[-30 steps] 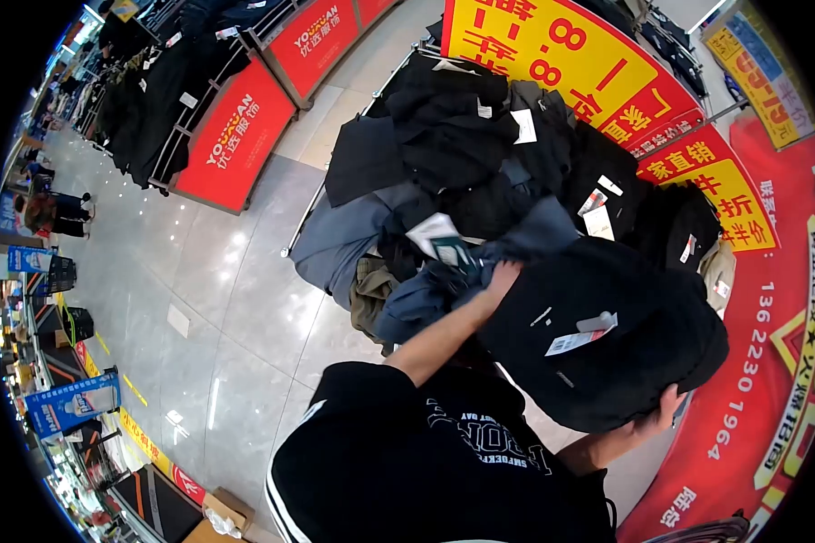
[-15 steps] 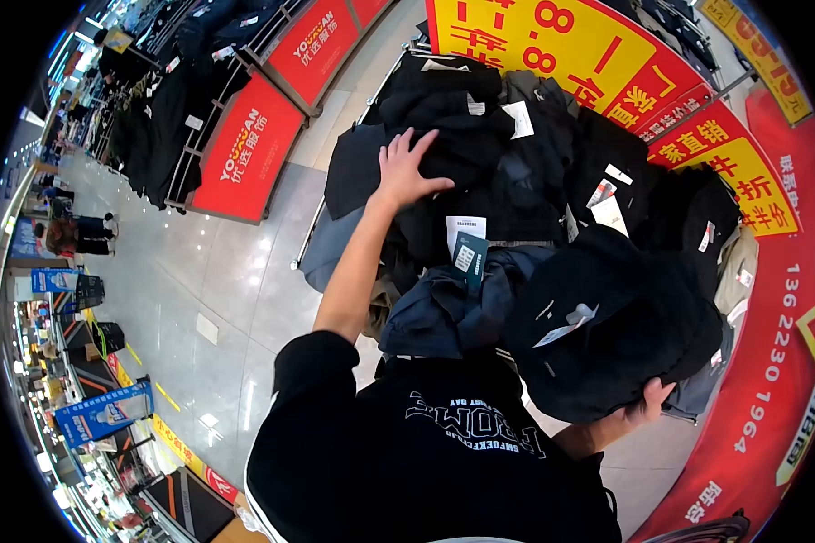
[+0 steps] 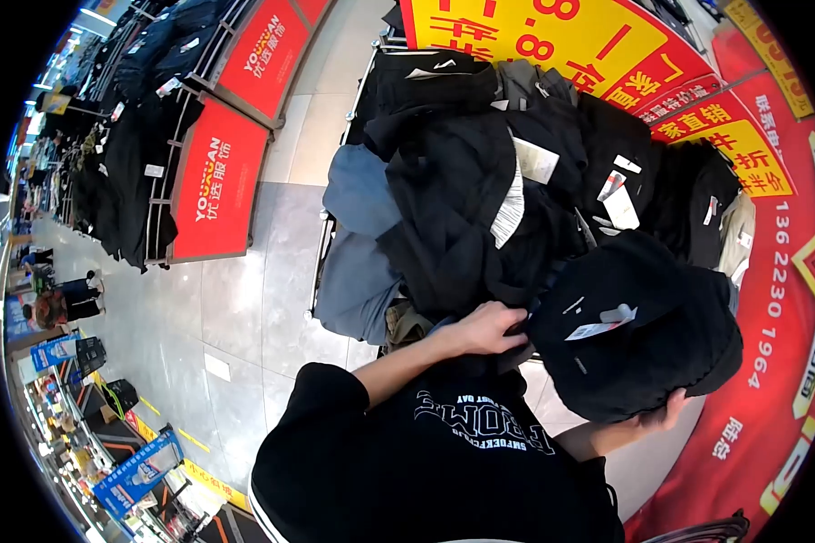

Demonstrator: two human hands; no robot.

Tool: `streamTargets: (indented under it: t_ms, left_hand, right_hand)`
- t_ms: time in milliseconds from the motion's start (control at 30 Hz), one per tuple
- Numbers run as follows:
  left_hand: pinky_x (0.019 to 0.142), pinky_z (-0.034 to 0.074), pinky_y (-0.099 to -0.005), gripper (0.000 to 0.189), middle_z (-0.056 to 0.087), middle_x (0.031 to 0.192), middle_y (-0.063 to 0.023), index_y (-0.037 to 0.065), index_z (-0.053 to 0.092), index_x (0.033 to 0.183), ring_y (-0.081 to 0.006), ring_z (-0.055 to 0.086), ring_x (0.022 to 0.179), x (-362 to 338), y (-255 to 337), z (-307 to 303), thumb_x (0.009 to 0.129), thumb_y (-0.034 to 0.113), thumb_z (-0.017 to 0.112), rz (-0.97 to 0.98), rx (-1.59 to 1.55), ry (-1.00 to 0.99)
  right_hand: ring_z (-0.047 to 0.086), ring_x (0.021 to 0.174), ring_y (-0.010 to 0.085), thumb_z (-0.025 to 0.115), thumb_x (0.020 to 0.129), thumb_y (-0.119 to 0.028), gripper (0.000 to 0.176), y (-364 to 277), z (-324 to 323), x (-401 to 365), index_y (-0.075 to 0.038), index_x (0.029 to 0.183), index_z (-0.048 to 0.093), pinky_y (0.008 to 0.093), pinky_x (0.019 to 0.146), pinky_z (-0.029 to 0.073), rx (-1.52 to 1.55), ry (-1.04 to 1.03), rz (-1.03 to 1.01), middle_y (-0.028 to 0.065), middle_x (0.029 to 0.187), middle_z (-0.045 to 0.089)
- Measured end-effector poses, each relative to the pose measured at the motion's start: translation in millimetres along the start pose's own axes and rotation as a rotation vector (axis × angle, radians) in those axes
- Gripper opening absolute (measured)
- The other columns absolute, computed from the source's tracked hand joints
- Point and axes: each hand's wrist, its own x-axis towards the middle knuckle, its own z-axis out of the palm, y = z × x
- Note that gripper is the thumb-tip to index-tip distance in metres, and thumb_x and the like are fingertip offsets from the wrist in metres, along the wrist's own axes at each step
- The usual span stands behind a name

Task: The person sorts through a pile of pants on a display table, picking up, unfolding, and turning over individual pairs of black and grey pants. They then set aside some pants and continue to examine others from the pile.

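Note:
My left hand is closed on the near edge of a black garment spread over the pile, close in front of my chest. A white strip shows along that garment's far right side. My right hand supports a bulky folded black garment from below, its fingers partly hidden beneath the cloth. A white tag lies on top of this bundle. Blue-grey garments show at the pile's left side, and a white tag sits behind the spread garment.
The pile lies on a metal-framed stand. Yellow and red sale signs rise behind it, and a red banner curves along the right. Another clothes rack with a red panel stands at left beyond the tiled floor.
My left hand has come back from the far part of the pile toward my chest, closing on a black garment and drawing it nearer. Blue-grey cloth is now uncovered at left. My right hand still supports the bundle.

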Motion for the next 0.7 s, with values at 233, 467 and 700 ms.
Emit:
streamTargets:
  t_ms: [233,467,700]
  left_hand:
    - [0.092,0.040,-0.0450,0.052,0.056,0.115,-0.0148,0.009,0.056,0.110,-0.0356,0.051,0.109,76,-68,-216,0.068,0.034,0.076,0.089,0.576,0.832]
    - [0.073,0.051,-0.0480,0.024,0.066,0.082,-0.0176,0.003,0.064,0.077,-0.0368,0.063,0.081,139,-221,-222,0.077,0.027,0.062,-0.270,0.616,0.482]
    - [0.066,0.052,-0.0478,0.014,0.062,0.073,-0.0226,0.001,0.061,0.067,-0.0404,0.062,0.077,88,-123,-89,0.069,0.015,0.065,0.170,0.382,-0.060]
  right_hand:
    - [0.047,0.121,0.0317,0.065,0.071,-0.018,0.079,1,16,-7,0.006,0.138,0.031,0.0385,0.105,0.035,-0.059,-0.033,0.016,0.0211,0.136,0.042]
    - [0.047,0.122,0.0335,0.065,0.072,-0.015,0.081,4,13,-10,0.003,0.141,0.026,0.0400,0.104,0.037,-0.095,-0.079,0.003,0.0220,0.137,0.041]
    - [0.046,0.122,0.0350,0.062,0.076,-0.011,0.075,13,29,8,0.001,0.141,0.027,0.0413,0.105,0.037,-0.014,-0.013,0.052,0.0227,0.137,0.042]
